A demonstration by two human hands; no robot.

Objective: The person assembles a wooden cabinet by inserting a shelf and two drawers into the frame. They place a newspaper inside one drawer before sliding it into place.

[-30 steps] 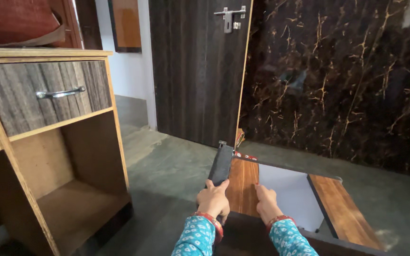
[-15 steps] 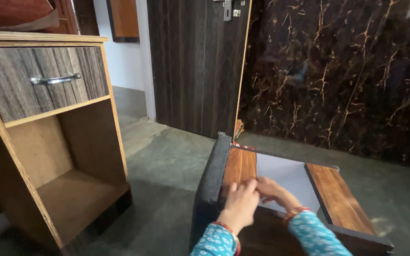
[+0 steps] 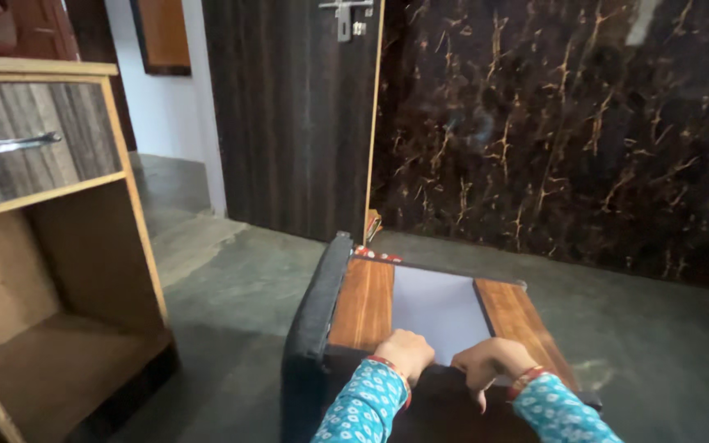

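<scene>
1. Foremost, a low rectangular piece of furniture with brown wood-grain panels [image 3: 363,303], turned on the grey concrete floor [image 3: 231,328] so that a flat face looks upward; it sits just in front of the person, near the bottom middle of the view.
2. Pale grey flat panel [image 3: 436,308], set between the two wood-grain strips; it fills the middle of the upturned face.
3. Black padded edge [image 3: 313,316], running along the left side of the piece and touching the floor side; judged to be upholstery.
4. Left hand [image 3: 408,353], sleeve in blue print with a red bangle; fingers curled shut into a loose fist, resting on the near edge of the grey panel, seemingly pressing it in place. Whether anything is pinched inside cannot be told.
5. Right hand [image 3: 490,361], same sleeve and bangle; grip bent downward, fingertips hooked over the near edge of the panel, just beside the left hand.
6. Open wooden cabinet with a grey-grained drawer and a metal handle [image 3: 43,246], standing well apart at left.
7. Dark wood-grain door [image 3: 289,115] and a dark marbled wall [image 3: 568,131] behind.
</scene>
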